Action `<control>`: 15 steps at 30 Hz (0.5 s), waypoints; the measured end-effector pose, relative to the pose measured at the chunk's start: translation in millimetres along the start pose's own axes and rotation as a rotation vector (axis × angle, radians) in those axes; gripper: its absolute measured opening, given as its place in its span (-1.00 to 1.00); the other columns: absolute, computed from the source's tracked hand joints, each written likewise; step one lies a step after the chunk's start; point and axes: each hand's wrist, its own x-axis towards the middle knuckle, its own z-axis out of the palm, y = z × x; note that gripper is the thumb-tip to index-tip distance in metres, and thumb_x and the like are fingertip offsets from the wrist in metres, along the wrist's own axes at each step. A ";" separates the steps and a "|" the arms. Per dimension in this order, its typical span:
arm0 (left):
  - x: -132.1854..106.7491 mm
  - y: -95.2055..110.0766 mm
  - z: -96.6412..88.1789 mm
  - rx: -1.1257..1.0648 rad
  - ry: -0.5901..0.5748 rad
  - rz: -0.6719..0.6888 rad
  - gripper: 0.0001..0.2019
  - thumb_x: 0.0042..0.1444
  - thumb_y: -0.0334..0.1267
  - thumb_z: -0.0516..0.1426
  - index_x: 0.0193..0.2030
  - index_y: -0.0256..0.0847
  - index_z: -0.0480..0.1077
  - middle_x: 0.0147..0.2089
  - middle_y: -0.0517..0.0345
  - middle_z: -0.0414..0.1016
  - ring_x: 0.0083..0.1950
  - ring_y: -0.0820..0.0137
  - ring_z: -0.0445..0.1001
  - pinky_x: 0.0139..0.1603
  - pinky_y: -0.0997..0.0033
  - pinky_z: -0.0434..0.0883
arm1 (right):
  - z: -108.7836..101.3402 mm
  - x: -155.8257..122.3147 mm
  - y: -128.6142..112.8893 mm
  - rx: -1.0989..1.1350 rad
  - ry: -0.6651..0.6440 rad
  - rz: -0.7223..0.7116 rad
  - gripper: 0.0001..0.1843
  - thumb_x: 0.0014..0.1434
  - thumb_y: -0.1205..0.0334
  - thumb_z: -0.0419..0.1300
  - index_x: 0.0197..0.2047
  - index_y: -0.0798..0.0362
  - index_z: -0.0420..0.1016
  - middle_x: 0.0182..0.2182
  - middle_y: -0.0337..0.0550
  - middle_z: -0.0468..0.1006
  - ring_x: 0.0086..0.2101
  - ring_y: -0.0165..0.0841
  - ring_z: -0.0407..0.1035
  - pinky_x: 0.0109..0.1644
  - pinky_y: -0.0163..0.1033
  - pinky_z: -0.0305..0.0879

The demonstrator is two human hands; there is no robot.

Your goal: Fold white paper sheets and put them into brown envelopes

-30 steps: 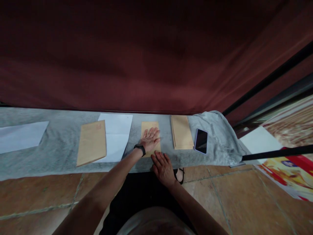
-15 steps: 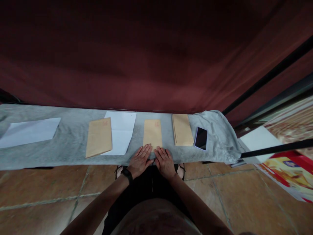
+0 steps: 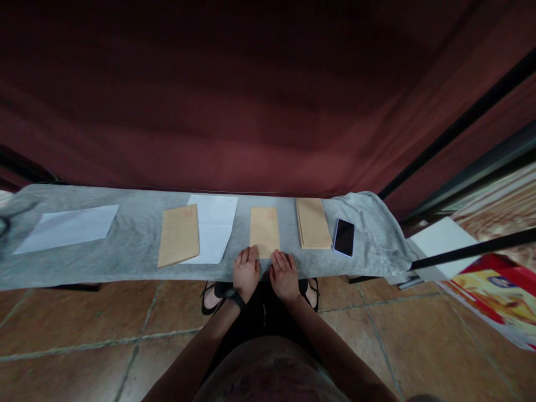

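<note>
A tan paper envelope (image 3: 264, 226) with a small red print at its top right lies flat on the grey cloth in front of me. My left hand (image 3: 246, 273), with a dark band on the wrist, touches its lower left corner; the fingers look extended and close together, the thumb hidden. At its lower right corner rest the fingertips of my right hand (image 3: 285, 276), fingers stretched out and lying flat. To the left, another tan envelope (image 3: 179, 235) partly covers a creased white sheet of paper (image 3: 215, 229). On the right lies a stack of envelopes (image 3: 314, 223).
A phone (image 3: 344, 237) lies right of the stack. Another white sheet (image 3: 69, 228) is at the left on the grey cloth (image 3: 134, 262). A dark red curtain (image 3: 251, 111) hangs behind. Black bars (image 3: 473, 252) and a red and yellow box (image 3: 502, 296) stand at the right.
My left hand has shifted right, turned more upright and tucked its thumb from view. My right hand stays at the envelope's lower edge. The view has shifted slightly.
</note>
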 end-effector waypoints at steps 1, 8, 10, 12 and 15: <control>5.2 2.3 -0.6 -0.052 0.010 -0.048 -0.49 0.18 -0.38 0.06 0.30 -0.30 0.29 0.17 -0.21 0.46 0.21 0.06 0.39 0.23 0.01 0.32 | -1.1 1.7 -0.9 -0.006 -0.004 0.000 -0.53 0.38 0.23 0.03 0.31 0.14 0.35 0.26 0.02 0.41 0.25 -0.17 0.26 0.42 0.04 -0.04; 40.0 2.4 -8.3 -0.729 -0.064 -0.505 -0.38 -0.01 -0.41 0.22 0.24 -0.33 0.24 -0.27 0.10 0.53 -0.14 0.15 0.55 -0.09 0.22 0.43 | -9.4 12.4 -5.6 -0.012 0.001 -0.004 -0.57 0.34 0.26 0.11 0.25 0.11 0.39 0.18 0.08 0.47 0.16 -0.13 0.34 0.37 0.04 0.05; 42.2 5.6 -10.6 -0.826 -0.103 -0.535 -0.44 0.03 -0.40 0.20 0.21 -0.33 0.24 -0.36 0.18 0.50 -0.31 0.30 0.54 -0.27 0.37 0.41 | -12.6 15.9 -7.5 -0.024 -0.014 0.005 -0.56 0.34 0.23 0.13 0.26 0.09 0.36 0.17 0.09 0.48 0.13 -0.11 0.35 0.35 0.04 0.06; 40.1 12.0 -14.3 -0.899 -0.140 -0.541 -0.52 0.06 -0.37 0.20 0.15 -0.29 0.28 -0.42 0.25 0.47 -0.44 0.42 0.48 -0.41 0.47 0.36 | -17.7 20.4 -8.8 -0.030 -0.036 0.018 -0.57 0.34 0.24 0.12 0.26 0.04 0.36 0.11 0.07 0.52 0.08 -0.12 0.39 0.30 0.02 0.12; 35.0 24.0 -25.8 -1.074 -0.179 -0.533 -0.56 0.04 -0.27 0.26 0.08 -0.24 0.34 -0.45 0.29 0.45 -0.51 0.51 0.42 -0.47 0.53 0.32 | -30.4 29.3 -6.2 0.096 -0.021 0.067 -0.61 0.37 0.31 0.01 0.19 -0.03 0.44 -0.01 0.02 0.59 -0.05 -0.15 0.46 0.16 -0.05 0.27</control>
